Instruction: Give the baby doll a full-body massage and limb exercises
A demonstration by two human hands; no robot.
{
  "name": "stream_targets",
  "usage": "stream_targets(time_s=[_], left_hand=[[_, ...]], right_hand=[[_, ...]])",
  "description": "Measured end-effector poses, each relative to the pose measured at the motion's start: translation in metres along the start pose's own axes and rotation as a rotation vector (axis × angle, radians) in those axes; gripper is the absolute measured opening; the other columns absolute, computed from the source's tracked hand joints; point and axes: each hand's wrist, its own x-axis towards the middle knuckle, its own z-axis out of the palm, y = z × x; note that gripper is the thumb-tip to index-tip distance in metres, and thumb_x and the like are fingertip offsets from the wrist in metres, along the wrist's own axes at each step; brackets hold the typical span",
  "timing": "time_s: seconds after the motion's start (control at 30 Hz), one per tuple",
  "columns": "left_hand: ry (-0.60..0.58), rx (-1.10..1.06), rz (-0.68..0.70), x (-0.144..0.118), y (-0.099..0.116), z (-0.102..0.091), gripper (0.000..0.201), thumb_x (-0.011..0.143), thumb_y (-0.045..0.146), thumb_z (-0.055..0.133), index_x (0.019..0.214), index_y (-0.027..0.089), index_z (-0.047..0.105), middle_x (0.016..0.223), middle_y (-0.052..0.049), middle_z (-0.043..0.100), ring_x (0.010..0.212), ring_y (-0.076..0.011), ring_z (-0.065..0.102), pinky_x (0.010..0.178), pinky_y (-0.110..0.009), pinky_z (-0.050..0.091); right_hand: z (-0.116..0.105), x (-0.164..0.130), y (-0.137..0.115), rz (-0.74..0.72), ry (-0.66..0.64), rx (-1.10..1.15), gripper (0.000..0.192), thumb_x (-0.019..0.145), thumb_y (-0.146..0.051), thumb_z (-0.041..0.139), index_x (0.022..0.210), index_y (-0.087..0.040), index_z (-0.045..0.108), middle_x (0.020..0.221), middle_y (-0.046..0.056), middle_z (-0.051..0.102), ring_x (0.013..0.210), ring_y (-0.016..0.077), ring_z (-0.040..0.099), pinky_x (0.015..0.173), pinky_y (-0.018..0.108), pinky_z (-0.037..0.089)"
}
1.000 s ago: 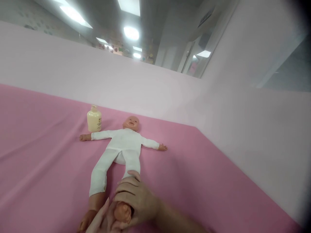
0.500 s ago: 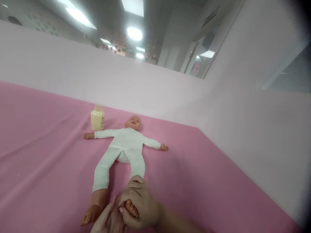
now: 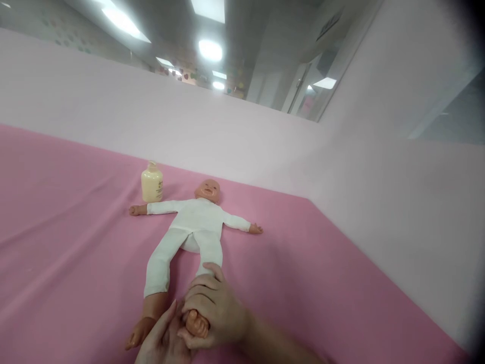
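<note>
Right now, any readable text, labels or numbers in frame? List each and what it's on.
None legible.
Cream bottle: dark marks on its front label, too small and blurred to read.
Sign high on the wall: blurred, unreadable.
Doll and pink cloth: no text visible.

Right hand [image 3: 215,313] curled, left hand [image 3: 162,341] cupped

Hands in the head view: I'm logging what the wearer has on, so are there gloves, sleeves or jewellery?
Both the left hand and the right hand are bare: no gloves, rings or watch show. The right forearm is uncovered; no sleeve is visible.
</note>
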Motion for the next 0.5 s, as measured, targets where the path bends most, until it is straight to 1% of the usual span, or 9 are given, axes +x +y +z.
stream_targets(time_s=[0.03, 0.1, 0.17, 0.23, 0.3, 0.37, 0.43, 0.5], left_hand=[[0.018, 0.008, 0.002, 0.0, 0.0, 0.0, 0.042, 0.093, 0.028, 0.044, 0.132, 0.026, 0.059, 0.107, -0.005, 0.073, 0.122, -0.0209, 0.059, 0.111, -0.039, 0.041], [0.044, 0.026, -0.001, -0.001, 0.0, 0.001, 0.043, 0.093, 0.031, 0.044, 0.133, 0.025, 0.058, 0.11, -0.006, 0.073, 0.123, -0.0225, 0.058, 0.111, -0.041, 0.042], [0.049, 0.037, -0.012, -0.001, -0.002, 0.002, 0.044, 0.093, 0.031, 0.044, 0.134, 0.022, 0.057, 0.111, -0.008, 0.072, 0.126, -0.0234, 0.056, 0.112, -0.041, 0.041], [0.053, 0.048, -0.019, 0.0, -0.003, 0.002, 0.044, 0.093, 0.031, 0.044, 0.133, 0.02, 0.058, 0.112, -0.009, 0.071, 0.127, -0.0237, 0.055, 0.112, -0.041, 0.039], [0.056, 0.057, -0.02, 0.001, -0.004, 0.003, 0.043, 0.093, 0.032, 0.044, 0.132, 0.02, 0.059, 0.112, -0.009, 0.071, 0.127, -0.0239, 0.055, 0.112, -0.041, 0.039], [0.055, 0.068, -0.029, 0.002, -0.004, 0.004, 0.043, 0.094, 0.034, 0.043, 0.131, 0.022, 0.06, 0.113, -0.008, 0.071, 0.127, -0.024, 0.054, 0.111, -0.04, 0.04], [0.047, 0.088, -0.053, 0.002, -0.002, 0.006, 0.041, 0.094, 0.035, 0.043, 0.128, 0.022, 0.062, 0.112, -0.007, 0.071, 0.128, -0.024, 0.054, 0.11, -0.039, 0.041], [0.037, 0.107, -0.076, 0.002, -0.001, 0.008, 0.039, 0.094, 0.035, 0.043, 0.124, 0.02, 0.064, 0.108, -0.008, 0.071, 0.126, -0.0245, 0.054, 0.109, -0.039, 0.041]], right_hand=[[0.003, -0.001, -0.001, 0.009, 0.011, 0.013, 0.027, 0.078, -0.047, 0.058, 0.084, -0.022, 0.05, 0.08, -0.001, 0.066, 0.081, 0.0151, 0.06, 0.105, 0.042, 0.033], [0.007, -0.002, -0.002, 0.035, 0.026, 0.041, 0.027, 0.076, -0.046, 0.059, 0.077, -0.022, 0.046, 0.073, -0.003, 0.063, 0.073, 0.0136, 0.058, 0.099, 0.039, 0.038], [0.009, -0.003, -0.003, 0.055, 0.019, 0.053, 0.026, 0.074, -0.044, 0.058, 0.076, -0.023, 0.044, 0.069, -0.004, 0.06, 0.067, 0.0125, 0.055, 0.093, 0.037, 0.041], [0.009, -0.003, -0.003, 0.067, -0.014, 0.055, 0.025, 0.073, -0.042, 0.057, 0.075, -0.023, 0.042, 0.066, -0.004, 0.057, 0.064, 0.0118, 0.053, 0.089, 0.036, 0.042], [0.009, -0.004, -0.003, 0.068, -0.056, 0.061, 0.024, 0.072, -0.041, 0.056, 0.073, -0.023, 0.04, 0.065, -0.005, 0.056, 0.062, 0.0111, 0.052, 0.087, 0.035, 0.043], [0.009, -0.006, -0.003, 0.054, -0.066, 0.083, 0.022, 0.073, -0.04, 0.054, 0.073, -0.023, 0.039, 0.064, -0.005, 0.055, 0.06, 0.0105, 0.05, 0.085, 0.033, 0.043], [0.01, -0.008, -0.001, 0.032, -0.064, 0.104, 0.023, 0.077, -0.043, 0.051, 0.074, -0.023, 0.041, 0.064, -0.005, 0.055, 0.059, 0.0104, 0.049, 0.084, 0.033, 0.044], [0.013, -0.011, 0.003, 0.01, -0.078, 0.107, 0.03, 0.081, -0.052, 0.049, 0.078, -0.022, 0.045, 0.065, -0.004, 0.055, 0.059, 0.0107, 0.049, 0.085, 0.033, 0.044]])
